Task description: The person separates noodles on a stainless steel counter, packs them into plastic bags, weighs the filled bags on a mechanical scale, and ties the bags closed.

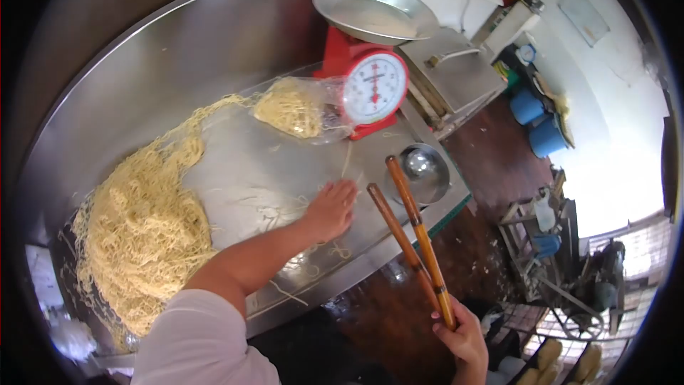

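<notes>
My left hand reaches over the steel worktop, fingers stretched out and holding nothing. Whether its palm touches the metal, I cannot tell. Loose noodle strands lie around it. In my right hand, beyond the worktop's front edge, two long brown wooden sticks are gripped at their lower ends, their tips pointing up and slightly apart. Close to those tips stands a round metal bowl. A large heap of yellow noodles covers the worktop's left side. Past my left hand lies a clear plastic bag of noodles.
A red dial scale with a wide metal pan stands at the back, touching or close to the bag. A raised steel wall borders the worktop. Beyond are a lidded steel box, blue buckets and a dark machine.
</notes>
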A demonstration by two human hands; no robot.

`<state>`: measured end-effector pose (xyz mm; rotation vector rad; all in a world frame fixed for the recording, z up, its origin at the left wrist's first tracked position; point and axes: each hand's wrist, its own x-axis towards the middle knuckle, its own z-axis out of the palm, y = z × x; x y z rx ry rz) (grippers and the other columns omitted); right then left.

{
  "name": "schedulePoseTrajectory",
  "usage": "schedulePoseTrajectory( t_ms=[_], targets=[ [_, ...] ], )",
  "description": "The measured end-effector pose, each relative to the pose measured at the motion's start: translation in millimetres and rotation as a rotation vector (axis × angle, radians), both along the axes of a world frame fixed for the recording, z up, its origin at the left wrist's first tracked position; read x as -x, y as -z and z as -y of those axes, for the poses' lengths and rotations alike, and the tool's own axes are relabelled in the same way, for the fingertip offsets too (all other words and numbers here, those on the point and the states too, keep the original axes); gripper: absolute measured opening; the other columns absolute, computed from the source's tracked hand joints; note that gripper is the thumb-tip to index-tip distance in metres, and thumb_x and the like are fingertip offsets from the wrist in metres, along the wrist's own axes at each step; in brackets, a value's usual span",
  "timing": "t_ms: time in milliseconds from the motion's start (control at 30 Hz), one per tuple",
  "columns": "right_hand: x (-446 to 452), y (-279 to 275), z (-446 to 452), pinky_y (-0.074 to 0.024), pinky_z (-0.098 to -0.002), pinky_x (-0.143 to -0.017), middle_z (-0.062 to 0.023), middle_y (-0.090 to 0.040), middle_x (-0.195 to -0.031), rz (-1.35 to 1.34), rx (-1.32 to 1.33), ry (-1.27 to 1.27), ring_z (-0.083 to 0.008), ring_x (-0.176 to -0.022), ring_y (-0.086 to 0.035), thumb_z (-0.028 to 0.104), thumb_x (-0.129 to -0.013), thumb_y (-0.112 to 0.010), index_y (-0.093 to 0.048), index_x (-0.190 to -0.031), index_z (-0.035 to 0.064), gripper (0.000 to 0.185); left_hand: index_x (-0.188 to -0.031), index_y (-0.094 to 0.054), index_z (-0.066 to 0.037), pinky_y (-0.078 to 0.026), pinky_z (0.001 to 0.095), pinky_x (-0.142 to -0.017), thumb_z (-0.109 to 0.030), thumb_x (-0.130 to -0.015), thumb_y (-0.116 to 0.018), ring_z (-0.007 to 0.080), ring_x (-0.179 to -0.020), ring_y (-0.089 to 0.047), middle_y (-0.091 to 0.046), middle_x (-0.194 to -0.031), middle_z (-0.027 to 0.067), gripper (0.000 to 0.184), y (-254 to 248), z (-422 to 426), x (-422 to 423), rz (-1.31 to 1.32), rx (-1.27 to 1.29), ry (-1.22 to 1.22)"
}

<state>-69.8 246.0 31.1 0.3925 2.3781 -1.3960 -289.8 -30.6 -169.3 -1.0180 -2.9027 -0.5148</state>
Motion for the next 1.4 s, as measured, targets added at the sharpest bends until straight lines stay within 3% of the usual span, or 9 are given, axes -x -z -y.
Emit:
schedulePoseTrajectory(
  t_ms=[133, 233, 267, 433, 667, 800, 1067, 1200, 1400],
  targets=[
    [33, 21, 15, -0.0474, -0.0329, -0.082, -0.0133, -0.063, -0.096, -0.170, -0.275, -0.240, -0.0265, -0.089, -0.062, -0.001, -0.070, -0.062, -0.051, -0.132, 0.0052, 0.064, -0.138, -0.037, 0.008, -0.023, 0.0516, -0.112, -0.037, -0.094, -0.045, 0.0339, -0.139, -0.027, -0.034, -0.146, 0.0218, 0.063, 9, 101, -72, 0.062, 0.206, -0.186],
    [57, 34, 31, -0.0479, -0.0371, -0.081, -0.0167, -0.060, -0.099, -0.213, -0.504, -0.379, -0.0323, -0.090, -0.060, 0.001, -0.070, -0.063, -0.050, -0.133, 0.0075, 0.065, -0.141, -0.030, 0.009, -0.022, 0.0536, -0.111, -0.039, -0.094, -0.044, 0.0372, -0.138, -0.028, -0.029, -0.148, 0.0255, 0.068, -5, 219, -102, 0.121, 0.430, -0.577],
    [65, 41, 36, -0.0480, -0.0387, -0.081, -0.0171, -0.060, -0.100, -0.235, -0.547, -0.400, -0.0340, -0.091, -0.060, 0.002, -0.070, -0.063, -0.050, -0.133, 0.0076, 0.065, -0.138, -0.037, 0.006, -0.024, 0.0505, -0.111, -0.039, -0.094, -0.045, 0.0358, -0.136, -0.032, -0.036, -0.145, 0.0228, 0.064, -13, 249, -118, 0.185, 0.216, -0.759],
    [104, 73, 57, -0.0480, -0.0436, -0.081, -0.0178, -0.058, -0.100, -0.364, -0.759, -0.441, -0.0380, -0.095, -0.058, 0.002, -0.072, -0.064, -0.049, -0.133, 0.0087, 0.063, -0.132, -0.048, -0.001, -0.026, 0.0507, -0.111, -0.041, -0.091, -0.050, 0.0364, -0.133, -0.036, -0.041, -0.142, 0.0196, 0.057, -38, 280, -156, 0.265, 0.240, -0.719],
    [147, 127, 68, -0.0462, -0.0450, -0.088, -0.0154, -0.056, -0.110, -0.508, -0.721, -0.489, -0.0365, -0.104, -0.055, 0.003, -0.072, -0.068, -0.047, -0.135, 0.0106, 0.067, -0.137, -0.047, -0.013, -0.015, 0.0586, -0.111, -0.038, -0.085, -0.063, 0.0400, -0.140, -0.024, -0.033, -0.148, 0.0191, 0.060, -66, 264, -227, -0.074, -0.074, -0.972],
    [159, 123, 83, -0.0449, -0.0446, -0.091, -0.0169, -0.056, -0.116, -0.414, -0.766, -0.498, -0.0362, -0.107, -0.054, 0.007, -0.070, -0.072, -0.052, -0.129, 0.0070, 0.062, -0.138, -0.043, -0.004, -0.027, 0.0520, -0.108, -0.037, -0.086, -0.065, 0.0426, -0.133, -0.032, -0.037, -0.140, 0.0275, 0.065, -50, 348, -257, -0.262, -0.065, -1.431],
    [227, 138, 214, -0.0463, -0.0430, -0.091, -0.0193, -0.063, -0.108, -0.913, -0.271, -0.677, -0.0377, -0.104, -0.058, 0.013, -0.074, -0.071, -0.062, -0.111, 0.0010, 0.040, -0.135, -0.046, -0.002, -0.025, 0.0588, -0.107, -0.047, -0.072, -0.066, 0.0432, -0.139, -0.021, -0.040, -0.139, 0.0292, 0.080, -57, 432, -228, 0.421, 0.027, -1.735],
    [282, 155, 351, -0.0457, -0.0418, -0.092, -0.0212, -0.058, -0.119, -0.839, -0.109, -0.854, -0.0359, -0.108, -0.057, 0.020, -0.077, -0.070, -0.058, -0.117, 0.0010, 0.046, -0.125, -0.053, 0.003, -0.025, 0.0584, -0.107, -0.040, -0.071, -0.067, 0.0438, -0.139, -0.021, -0.050, -0.129, 0.0297, 0.071, -59, 449, -214, 0.450, -0.034, -1.753],
    [381, 218, 522, -0.0349, -0.0403, -0.107, -0.0209, -0.045, -0.140, -0.488, -0.110, -0.597, -0.0354, -0.128, -0.044, 0.038, -0.081, -0.068, -0.045, -0.135, -0.0004, 0.070, -0.108, -0.063, 0.002, -0.029, 0.0553, -0.104, -0.043, -0.075, -0.065, 0.0461, -0.138, -0.023, -0.056, -0.122, 0.0277, 0.057, -53, 463, -213, 0.435, 0.004, -1.733]
  ],
)
